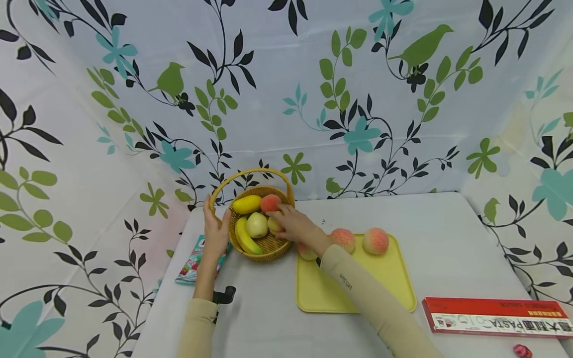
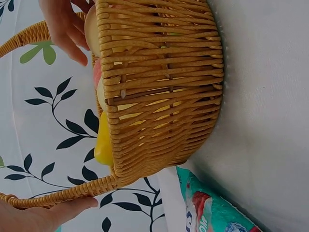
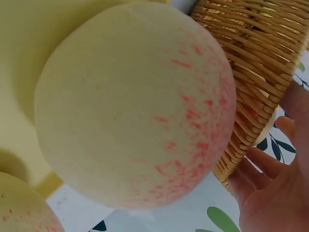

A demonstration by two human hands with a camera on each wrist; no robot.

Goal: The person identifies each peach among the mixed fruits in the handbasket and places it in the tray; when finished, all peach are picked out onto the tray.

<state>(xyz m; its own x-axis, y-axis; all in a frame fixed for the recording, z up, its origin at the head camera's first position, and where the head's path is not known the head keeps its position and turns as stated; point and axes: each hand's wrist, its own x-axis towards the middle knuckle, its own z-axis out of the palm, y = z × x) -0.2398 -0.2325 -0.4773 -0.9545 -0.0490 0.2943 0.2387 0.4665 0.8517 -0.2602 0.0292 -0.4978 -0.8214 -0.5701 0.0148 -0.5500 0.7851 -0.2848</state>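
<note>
- While the left hand (image 1: 217, 232) is gripping the basket (image 1: 268, 256) by its handle (image 1: 250, 170), the right hand (image 1: 293, 223) is covering one peach (image 1: 273, 226) inside; whether grasping, I cannot tell.
- Four more fruits (image 1: 257, 225) are lying there, three peaches (image 1: 343, 239) on the tray (image 1: 320, 293) rightward.
- Tabletop (image 1: 257, 308) is stretching in front, its far edge behind.

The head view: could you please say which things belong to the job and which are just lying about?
Likely for the job: golden wicker basket, its colourful mixed fruit, round pinkish peaches, flat yellow tray.
Likely just lying about: long red-and-white pasta box, teal plastic packet, small red oval item.
</note>
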